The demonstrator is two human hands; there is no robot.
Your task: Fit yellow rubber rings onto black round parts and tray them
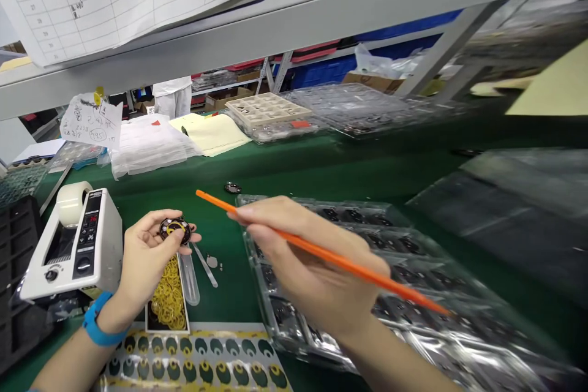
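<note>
My left hand [146, 251], with a blue wristband, is closed on a small round dark part [179, 224] that has a yellow curved piece on its face. The thumb presses on that face. My right hand [316, 275] grips a slim orange stick [340, 262], one end pointing up and left toward the part but apart from it. Below my left hand lie many yellow rings [169, 297] in a small box. Beside them are a clear plastic tube [189, 282], metal tweezers [205, 266] and a small pale flat piece [212, 261]. My right hand hovers over a clear compartment tray [257, 269] of dark parts.
A tape dispenser [103, 226] stands at the left, beside a black tray [18, 282]. A sheet of yellow-edged stickers [197, 361] lies in front. Another dark part [232, 187] sits behind the tray. A grey shelf beam [321, 27] crosses above; stacked trays [271, 109] and papers line the back.
</note>
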